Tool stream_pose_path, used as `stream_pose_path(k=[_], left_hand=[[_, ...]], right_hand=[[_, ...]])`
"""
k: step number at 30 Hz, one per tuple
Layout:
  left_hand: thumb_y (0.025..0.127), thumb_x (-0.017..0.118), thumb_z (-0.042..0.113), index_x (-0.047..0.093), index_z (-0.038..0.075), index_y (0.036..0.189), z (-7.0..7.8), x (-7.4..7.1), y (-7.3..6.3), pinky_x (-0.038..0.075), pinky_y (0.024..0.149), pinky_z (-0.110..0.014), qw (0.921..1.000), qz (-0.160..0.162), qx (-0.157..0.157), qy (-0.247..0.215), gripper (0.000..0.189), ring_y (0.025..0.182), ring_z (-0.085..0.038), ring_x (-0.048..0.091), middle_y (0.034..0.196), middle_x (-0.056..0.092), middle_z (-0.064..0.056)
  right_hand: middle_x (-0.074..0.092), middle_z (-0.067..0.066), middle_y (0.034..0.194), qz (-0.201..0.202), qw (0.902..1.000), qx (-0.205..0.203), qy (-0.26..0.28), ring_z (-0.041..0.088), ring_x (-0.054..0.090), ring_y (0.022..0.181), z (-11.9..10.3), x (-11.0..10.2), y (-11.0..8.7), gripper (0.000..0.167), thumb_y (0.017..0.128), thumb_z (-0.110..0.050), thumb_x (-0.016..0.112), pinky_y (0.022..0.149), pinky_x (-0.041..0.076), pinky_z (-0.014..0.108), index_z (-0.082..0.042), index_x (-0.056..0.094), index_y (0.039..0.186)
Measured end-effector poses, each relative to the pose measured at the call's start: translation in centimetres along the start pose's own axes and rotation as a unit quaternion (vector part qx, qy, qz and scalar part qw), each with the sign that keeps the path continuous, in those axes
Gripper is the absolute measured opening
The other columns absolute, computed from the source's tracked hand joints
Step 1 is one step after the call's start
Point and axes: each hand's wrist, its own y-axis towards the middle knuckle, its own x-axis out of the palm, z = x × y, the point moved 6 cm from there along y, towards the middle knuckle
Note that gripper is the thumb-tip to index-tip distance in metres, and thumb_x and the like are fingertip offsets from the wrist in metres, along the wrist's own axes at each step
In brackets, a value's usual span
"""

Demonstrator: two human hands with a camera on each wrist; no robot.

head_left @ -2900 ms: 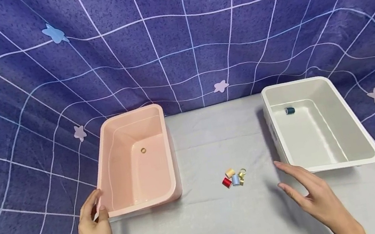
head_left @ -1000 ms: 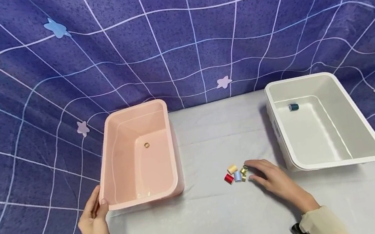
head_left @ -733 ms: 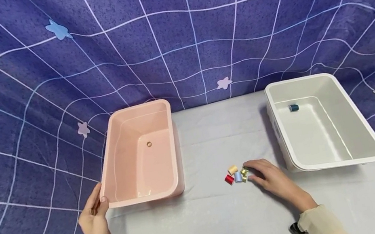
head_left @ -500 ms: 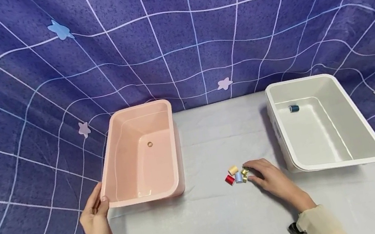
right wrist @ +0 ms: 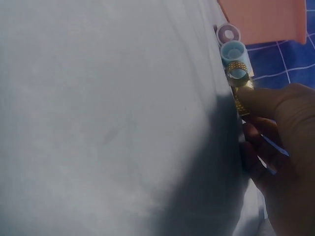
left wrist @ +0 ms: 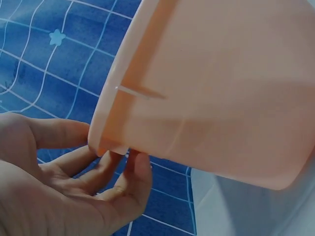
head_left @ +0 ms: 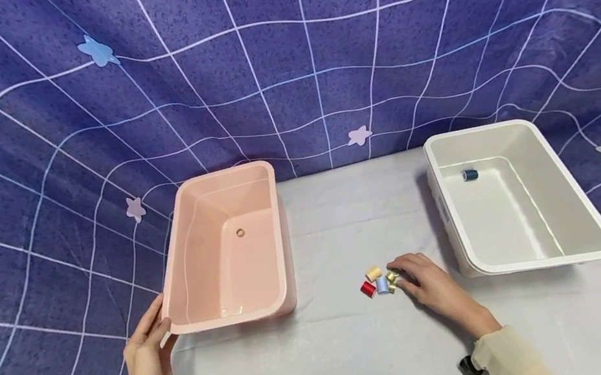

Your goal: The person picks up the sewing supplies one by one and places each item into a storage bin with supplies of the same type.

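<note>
In the head view my left hand (head_left: pixel 148 362) is at the near left corner of the pink tub (head_left: pixel 280 243). The left wrist view shows the thumb against the tub's rim (left wrist: pixel 110 91) and the other fingers curled beneath it. My right hand (head_left: pixel 434 287) pinches at the gold dimpled thimble rings (head_left: pixel 392 276) with thumb and index finger. The right wrist view shows the thumb on one, beside an upright thimble ring (right wrist: pixel 237 69). Against them lie a light blue thread spool (head_left: pixel 382 285), a red spool (head_left: pixel 368 289) and a yellow spool (head_left: pixel 373 274).
A gold ring (head_left: pixel 240 232) lies inside the pink tub. On the right stands a white tub (head_left: pixel 531 265) with a dark teal spool (head_left: pixel 470 175) in it. A blue patterned curtain (head_left: pixel 280 59) hangs behind the white-covered table (head_left: pixel 329 366).
My right hand has come left from beside the white tub to the gold thimble rings. The pink tub has shifted slightly right, and my left thumb has slid back off the top of its rim.
</note>
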Motion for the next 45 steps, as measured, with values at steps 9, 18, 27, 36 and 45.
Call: stream_pose_path(k=[9,18,27,36,45], left_hand=[[0.102,0.060,-0.001,0.058,0.012,0.149,0.0,-0.3,0.1,0.058,0.079,-0.021,0.9990,-0.042,-0.012,-0.015,0.049,0.099,-0.002,0.071,0.117,0.075,0.016],[0.101,0.059,-0.007,0.060,0.006,0.146,-0.3,-0.3,-0.2,0.062,0.083,-0.023,0.9955,-0.053,0.001,-0.079,0.047,0.103,-0.008,0.075,0.118,0.072,0.004],[0.101,0.057,-0.008,0.062,0.006,0.144,-0.4,0.0,-0.2,0.062,0.079,-0.023,0.9930,-0.039,0.002,-0.111,0.045,0.098,-0.010,0.076,0.116,0.075,0.003],[0.103,0.055,-0.007,0.059,0.005,0.147,-0.8,0.0,-0.2,0.062,0.081,-0.024,0.9907,-0.032,-0.001,-0.132,0.047,0.101,-0.011,0.076,0.118,0.074,0.001],[0.103,0.056,-0.005,0.056,0.004,0.150,-0.9,0.0,-0.2,0.063,0.079,-0.023,0.9906,-0.029,0.001,-0.134,0.048,0.101,-0.010,0.075,0.119,0.074,0.002]], right_hand=[[0.070,0.006,0.117,0.005,0.9999,-0.005,-0.010,0.024,0.063,0.108,0.2,0.4,0.2,0.033,0.089,-0.004,0.080,0.089,0.055,0.045,-0.008,0.075,0.121],[0.070,0.004,0.114,0.013,0.9999,0.005,0.005,0.023,0.063,0.107,0.5,0.5,0.3,0.028,0.089,-0.002,0.079,0.089,0.055,0.045,-0.010,0.077,0.117],[0.073,0.003,0.114,0.038,0.9986,0.011,0.035,0.022,0.067,0.105,0.9,0.3,0.4,0.027,0.090,-0.003,0.080,0.084,0.057,0.041,-0.010,0.077,0.116],[0.074,0.005,0.114,0.043,0.9966,0.032,0.062,0.017,0.068,0.095,1.1,-0.5,0.6,0.032,0.089,-0.001,0.079,0.080,0.057,0.029,-0.010,0.075,0.120],[0.074,0.006,0.114,0.049,0.9952,0.020,0.082,0.016,0.067,0.090,-0.5,-1.9,1.8,0.035,0.089,0.005,0.077,0.077,0.058,0.025,-0.007,0.074,0.121]])
